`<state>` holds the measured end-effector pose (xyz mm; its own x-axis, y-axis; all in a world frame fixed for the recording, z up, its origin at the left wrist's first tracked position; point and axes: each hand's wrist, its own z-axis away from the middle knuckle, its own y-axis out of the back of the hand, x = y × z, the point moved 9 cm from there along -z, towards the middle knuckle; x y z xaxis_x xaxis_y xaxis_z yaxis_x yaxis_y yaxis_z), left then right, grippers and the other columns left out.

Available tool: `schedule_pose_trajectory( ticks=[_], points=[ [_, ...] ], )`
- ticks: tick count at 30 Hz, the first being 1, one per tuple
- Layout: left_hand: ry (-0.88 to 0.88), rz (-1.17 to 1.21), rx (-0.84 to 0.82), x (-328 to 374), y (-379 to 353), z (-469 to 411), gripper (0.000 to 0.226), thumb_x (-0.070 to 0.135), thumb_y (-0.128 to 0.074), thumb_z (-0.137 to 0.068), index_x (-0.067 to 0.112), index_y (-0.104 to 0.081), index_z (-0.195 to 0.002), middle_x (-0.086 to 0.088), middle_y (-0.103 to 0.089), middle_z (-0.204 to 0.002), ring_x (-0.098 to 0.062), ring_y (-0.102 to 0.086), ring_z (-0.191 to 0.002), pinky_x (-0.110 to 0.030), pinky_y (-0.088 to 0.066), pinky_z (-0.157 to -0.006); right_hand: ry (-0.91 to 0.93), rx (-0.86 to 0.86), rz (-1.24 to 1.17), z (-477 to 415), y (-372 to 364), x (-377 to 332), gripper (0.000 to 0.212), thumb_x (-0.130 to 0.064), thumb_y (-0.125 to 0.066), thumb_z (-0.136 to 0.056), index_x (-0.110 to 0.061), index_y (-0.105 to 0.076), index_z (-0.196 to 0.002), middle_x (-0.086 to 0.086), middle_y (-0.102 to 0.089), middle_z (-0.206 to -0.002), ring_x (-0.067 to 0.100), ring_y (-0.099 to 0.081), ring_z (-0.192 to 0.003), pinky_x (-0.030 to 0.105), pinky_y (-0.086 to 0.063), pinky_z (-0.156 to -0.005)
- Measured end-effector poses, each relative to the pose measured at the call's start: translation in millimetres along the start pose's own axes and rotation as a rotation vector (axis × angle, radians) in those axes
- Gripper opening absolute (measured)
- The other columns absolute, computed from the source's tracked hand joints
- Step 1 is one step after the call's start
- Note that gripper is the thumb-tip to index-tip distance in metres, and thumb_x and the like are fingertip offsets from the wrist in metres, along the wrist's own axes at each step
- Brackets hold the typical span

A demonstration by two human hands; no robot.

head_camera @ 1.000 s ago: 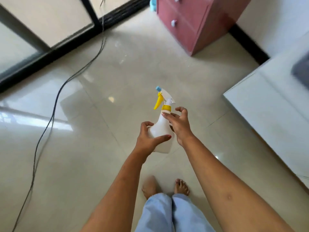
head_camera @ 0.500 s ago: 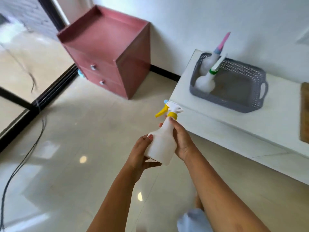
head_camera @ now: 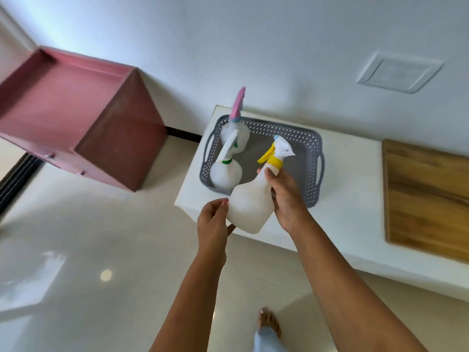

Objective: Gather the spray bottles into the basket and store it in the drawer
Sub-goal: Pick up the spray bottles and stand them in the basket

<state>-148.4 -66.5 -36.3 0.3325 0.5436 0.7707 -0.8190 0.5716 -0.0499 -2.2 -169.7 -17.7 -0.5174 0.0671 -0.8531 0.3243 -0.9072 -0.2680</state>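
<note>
1. Yellow-trigger spray bottle (head_camera: 250, 209) is held in the air, tilted, with its nozzle leaning up and away. It sits over the bench's front-left corner and in view overlaps the near rim of the grey basket (head_camera: 313, 153). Not in the basket yet.
2. Change: a second ago the bottle was carried over open floor (head_camera: 101, 237) with no basket in view. Half a second ago the bench (head_camera: 350, 168) appeared ahead; now the bottle is right at it. The carry looks nearly done, and what's left is lowering it in.
3. Hands: both are clamped on the bottle, same as before. The left hand (head_camera: 212, 222) grips the lower body from the left side, with the thumb tucked under. The right hand (head_camera: 285, 196) wraps the shoulder and neck, forefinger up near the yellow collar.
4. Already in the basket, upright along its left side: pink-nozzle bottle (head_camera: 234, 133) at the back and green-collar bottle (head_camera: 224, 174) in front. The right half looks like the slot for this third one.
5. Basket sits at the bench's left end, and a wooden board (head_camera: 426, 196) lies well to its right.
6. Pink drawer cabinet (head_camera: 76, 118) stands on the floor left of the bench, drawers closed as far as visible. Storing comes later.
</note>
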Motion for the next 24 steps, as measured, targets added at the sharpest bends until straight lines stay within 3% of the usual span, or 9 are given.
schedule_pose_trajectory(
  ticks=[4, 8, 12, 14, 18, 21, 24],
  points=[
    [-0.01, -0.051, 0.014, 15.2, -50.5, -12.5, 0.02, 0.01, -0.047, -0.094, 0.01, -0.063, -0.105, -0.009, -0.063, -0.113, -0.022, -0.058, -0.103, -0.032, -0.054, -0.078, 0.003, 0.043, 0.071, -29.1, 29.4, -30.7, 0.008, -0.024, -0.059, -0.09, -0.028, -0.064, -0.095, -0.006, -0.068, -0.093, 0.019, -0.061, -0.09, 0.042, -0.049, -0.085],
    [-0.02, -0.126, 0.027, 26.9, -83.1, -21.6, 0.018, 0.009, -0.049, -0.093, 0.015, -0.063, -0.102, -0.005, -0.064, -0.109, -0.021, -0.058, -0.101, -0.036, -0.054, -0.083, 0.09, 0.061, 0.107, -45.7, 43.2, -64.0, 0.011, -0.012, -0.058, -0.091, -0.019, -0.061, -0.099, -0.001, -0.066, -0.094, 0.011, -0.06, -0.085, 0.025, -0.047, -0.082],
    [-0.019, -0.213, 0.005, 23.0, -104.0, -34.7, 0.027, 0.009, -0.05, -0.092, 0.017, -0.062, -0.115, -0.004, -0.064, -0.118, -0.021, -0.058, -0.107, -0.041, -0.051, -0.097, 0.14, 0.134, 0.209, -63.2, 52.7, -75.3, 0.016, -0.009, -0.062, -0.088, -0.018, -0.057, -0.1, 0.002, -0.064, -0.096, 0.003, -0.059, -0.079, 0.017, -0.046, -0.074],
    [-0.012, -0.246, -0.018, 19.9, -112.5, -42.4, 0.032, 0.01, -0.05, -0.092, 0.017, -0.059, -0.121, -0.005, -0.064, -0.12, -0.022, -0.058, -0.104, -0.039, -0.049, -0.095, 0.157, 0.16, 0.255, -72.7, 53.3, -76.2, 0.021, -0.006, -0.064, -0.085, -0.017, -0.056, -0.101, 0.001, -0.063, -0.096, 0.006, -0.06, -0.081, 0.017, -0.046, -0.075],
    [0.024, -0.289, -0.088, 9.7, -124.6, -57.4, 0.037, 0.008, -0.048, -0.091, 0.018, -0.056, -0.126, -0.007, -0.063, -0.125, -0.032, -0.053, -0.122, -0.046, -0.046, -0.1, 0.214, 0.22, 0.397, -92.5, 55.6, -72.9, 0.031, -0.004, -0.067, -0.082, -0.008, -0.057, -0.11, 0.0, -0.062, -0.096, 0.014, -0.059, -0.09, 0.028, -0.046, -0.084],
    [0.045, -0.316, -0.126, 7.2, -128.5, -71.9, 0.043, 0.004, -0.045, -0.092, 0.019, -0.053, -0.131, 0.002, -0.057, -0.132, -0.024, -0.054, -0.121, -0.045, -0.044, -0.105, 0.234, 0.258, 0.512, -108.7, 51.4, -68.6, 0.032, -0.006, -0.07, -0.08, -0.007, -0.059, -0.11, -0.004, -0.06, -0.094, 0.013, -0.056, -0.088, 0.023, -0.041, -0.08],
    [0.05, -0.335, -0.147, 8.7, -131.4, -88.3, 0.046, 0.004, -0.046, -0.092, 0.02, -0.049, -0.135, 0.007, -0.053, -0.132, -0.013, -0.052, -0.114, -0.042, -0.045, -0.105, 0.259, 0.283, 0.577, -129.5, 45.5, -66.5, 0.037, -0.004, -0.071, -0.078, -0.005, -0.06, -0.112, 0.002, -0.064, -0.099, 0.018, -0.059, -0.092, 0.027, -0.045, -0.086]
  ],
)
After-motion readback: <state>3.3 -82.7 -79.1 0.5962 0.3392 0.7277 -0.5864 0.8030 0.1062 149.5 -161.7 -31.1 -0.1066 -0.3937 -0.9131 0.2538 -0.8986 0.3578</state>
